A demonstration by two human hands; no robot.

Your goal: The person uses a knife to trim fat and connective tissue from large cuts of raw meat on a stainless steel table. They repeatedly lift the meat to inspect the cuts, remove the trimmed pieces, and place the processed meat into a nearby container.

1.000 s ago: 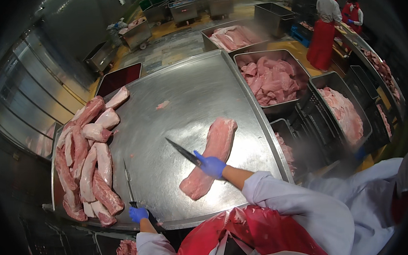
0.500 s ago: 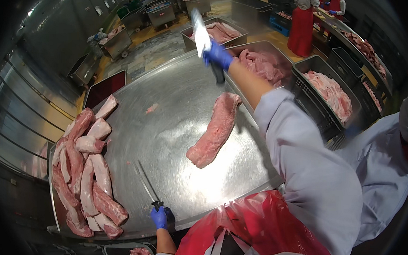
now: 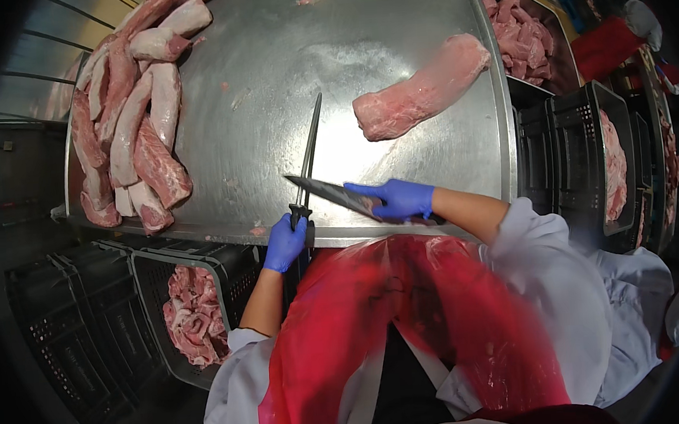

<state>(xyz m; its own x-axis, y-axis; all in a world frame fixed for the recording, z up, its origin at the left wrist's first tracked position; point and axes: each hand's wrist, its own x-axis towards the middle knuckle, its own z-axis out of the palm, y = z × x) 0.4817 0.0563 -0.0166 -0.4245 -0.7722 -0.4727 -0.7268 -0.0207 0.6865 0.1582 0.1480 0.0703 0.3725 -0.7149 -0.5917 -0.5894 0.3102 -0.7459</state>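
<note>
My left hand point(image 3: 285, 242), in a blue glove, is closed on the black handle of a sharpening steel point(image 3: 313, 140) pointing away over the table's near edge. In my right hand point(image 3: 395, 200), also blue-gloved, is a knife point(image 3: 330, 191) with a broad blade and dark handle. The blade crosses the steel just above its guard; whether they touch, I cannot tell. One long pink piece of pork loin point(image 3: 425, 90) lies beyond my right hand on the metal table point(image 3: 250, 147).
Several long meat cuts point(image 3: 127, 101) are heaped at the table's left side. A crate of meat trimmings point(image 3: 194, 314) stands below the near left edge. Off the right edge are a tub of meat point(image 3: 519, 38) and a black crate point(image 3: 597, 157) with pale pieces. Another person stands far right.
My right hand has swung the knife down from far over the table to the steel. My left hand and steel now show nearer the middle, and the view has tilted down.
</note>
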